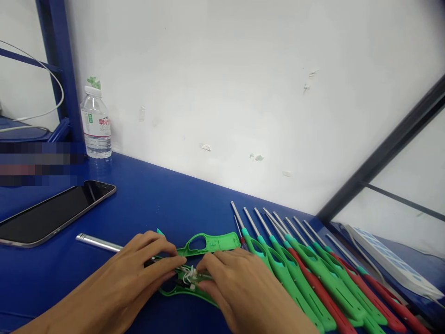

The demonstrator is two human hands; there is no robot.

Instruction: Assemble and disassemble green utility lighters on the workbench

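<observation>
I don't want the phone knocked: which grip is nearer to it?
Left. The left grip is right of the phone, not touching it; the right grip is farther right, near the row of lighters.

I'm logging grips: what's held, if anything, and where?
The opened lighter: left hand near the base of its tube, right hand at its handle; exact contacts unclear.

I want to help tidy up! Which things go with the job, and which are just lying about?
Likely part of the job:
near green casing half
far green casing half
white wires
metal tube
green and red lighters

Probably just lying about:
phone
water bottle
power strip
</observation>
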